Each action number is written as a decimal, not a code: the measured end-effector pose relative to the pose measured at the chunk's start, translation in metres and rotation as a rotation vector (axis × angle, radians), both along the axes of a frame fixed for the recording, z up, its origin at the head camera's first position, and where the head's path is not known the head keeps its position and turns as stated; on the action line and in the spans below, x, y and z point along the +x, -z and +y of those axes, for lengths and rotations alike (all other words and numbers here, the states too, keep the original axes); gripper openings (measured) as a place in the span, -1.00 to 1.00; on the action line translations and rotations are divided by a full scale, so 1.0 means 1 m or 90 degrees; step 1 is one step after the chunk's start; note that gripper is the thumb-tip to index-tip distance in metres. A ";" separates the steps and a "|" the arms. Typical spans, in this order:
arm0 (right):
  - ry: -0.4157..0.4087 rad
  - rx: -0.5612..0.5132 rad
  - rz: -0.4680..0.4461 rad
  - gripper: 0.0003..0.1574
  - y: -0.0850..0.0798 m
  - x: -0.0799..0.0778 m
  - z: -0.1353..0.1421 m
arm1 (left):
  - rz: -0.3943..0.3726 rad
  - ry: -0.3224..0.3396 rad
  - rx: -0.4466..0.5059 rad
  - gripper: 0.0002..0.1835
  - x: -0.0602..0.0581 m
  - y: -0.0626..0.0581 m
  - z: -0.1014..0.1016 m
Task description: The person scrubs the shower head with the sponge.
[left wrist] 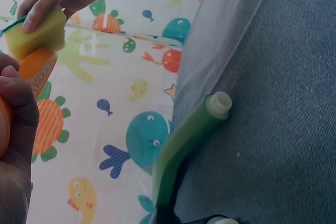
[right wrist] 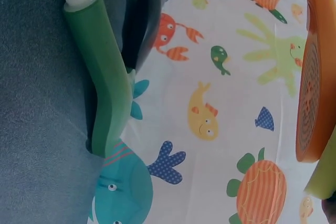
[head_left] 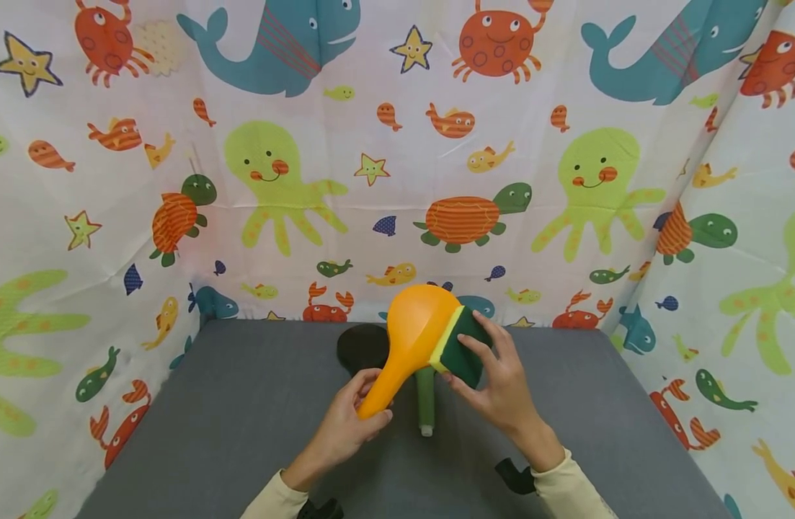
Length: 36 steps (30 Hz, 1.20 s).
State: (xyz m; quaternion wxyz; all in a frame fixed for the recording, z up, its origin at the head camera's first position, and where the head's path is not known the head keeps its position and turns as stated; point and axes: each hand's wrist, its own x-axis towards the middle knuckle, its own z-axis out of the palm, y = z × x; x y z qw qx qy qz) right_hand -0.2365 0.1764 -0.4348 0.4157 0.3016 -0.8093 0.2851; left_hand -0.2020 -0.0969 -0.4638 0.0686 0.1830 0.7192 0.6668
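My left hand grips the handle of an orange hand shower head, its round head tilted up and held above the table. A dotted nozzle face on it shows in the right wrist view. Fingers and thumb of my right hand pinch a yellow and dark green sponge. The sponge's yellow side lies against the edge of the shower head. Below and behind them a green hand shower head with a white threaded end rests on the table, its head mostly hidden in the head view.
A black hand shower head lies left of the green one, partly covered by the orange one. The grey table is enclosed at the back and sides by a white curtain printed with sea animals.
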 end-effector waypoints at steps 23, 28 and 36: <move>0.006 0.030 0.029 -0.27 0.000 0.006 -0.008 | 0.013 0.009 -0.015 -0.41 -0.005 -0.002 0.003; 0.000 0.049 0.023 -0.29 0.003 0.011 -0.014 | 0.015 -0.002 -0.010 -0.43 -0.007 0.000 0.007; -0.006 0.058 0.015 -0.29 0.005 0.013 -0.014 | 0.013 0.007 -0.007 -0.40 -0.006 0.002 0.006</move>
